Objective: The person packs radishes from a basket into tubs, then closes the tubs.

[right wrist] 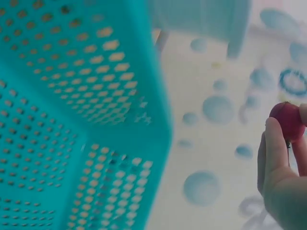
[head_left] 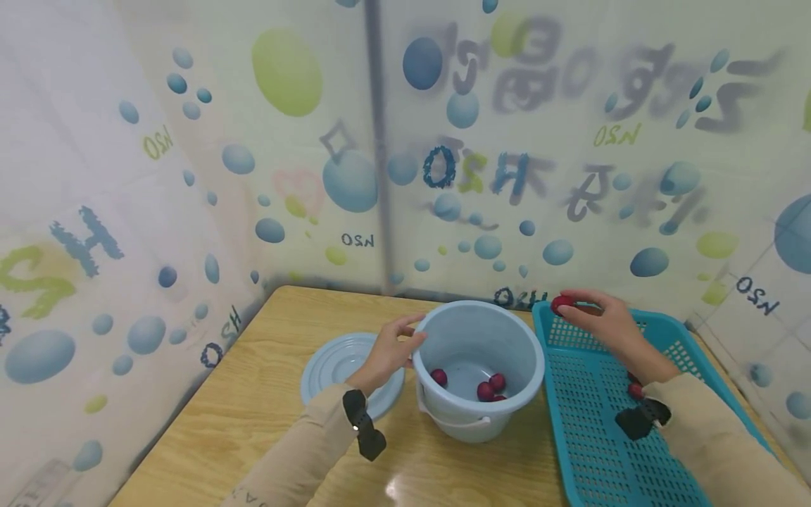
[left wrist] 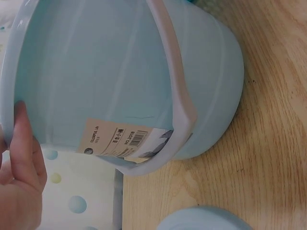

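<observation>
Left hand (head_left: 388, 352): grip closed on the rim of the light-blue bucket (head_left: 475, 338), probably to steady it on the wooden desk (head_left: 253, 394). Right hand (head_left: 611, 324): fingertip grip around one dark-red plum-like fruit (head_left: 561, 304), near the turquoise basket's (head_left: 589, 422) far-left corner; a pinch suits so small a sphere. Similar fruits (head_left: 497, 382) lie inside the bucket, its lid (head_left: 324, 366) set aside.
</observation>
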Demonstrator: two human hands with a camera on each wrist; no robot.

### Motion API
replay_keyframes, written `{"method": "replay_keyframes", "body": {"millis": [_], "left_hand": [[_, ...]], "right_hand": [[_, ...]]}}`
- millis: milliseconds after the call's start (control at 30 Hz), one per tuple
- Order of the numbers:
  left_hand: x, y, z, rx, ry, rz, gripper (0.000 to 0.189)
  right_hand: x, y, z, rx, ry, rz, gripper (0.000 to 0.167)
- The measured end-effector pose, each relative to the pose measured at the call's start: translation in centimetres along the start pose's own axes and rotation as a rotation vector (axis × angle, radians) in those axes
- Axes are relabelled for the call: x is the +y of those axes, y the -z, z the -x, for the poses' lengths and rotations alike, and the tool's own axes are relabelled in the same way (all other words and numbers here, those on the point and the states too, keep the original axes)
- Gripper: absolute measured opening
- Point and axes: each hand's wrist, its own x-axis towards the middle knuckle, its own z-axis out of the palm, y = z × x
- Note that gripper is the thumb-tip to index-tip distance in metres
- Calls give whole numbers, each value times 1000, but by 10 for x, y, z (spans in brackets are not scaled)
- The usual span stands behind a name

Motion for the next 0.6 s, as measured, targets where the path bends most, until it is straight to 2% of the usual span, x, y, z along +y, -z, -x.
{"method": "replay_keyframes", "body": {"millis": [167, 333, 600], "left_hand": [[-1, 1, 1, -1, 5, -6, 40], [0, 1, 1, 3, 11, -8, 40], [-1, 0, -1, 5, 3, -10, 41]], "right_hand": [[-22, -17, -7, -90, 90, -6, 54], [-42, -35, -14, -135, 189, 13, 46], [-55, -66, -24, -223, 213, 6, 38]]}}
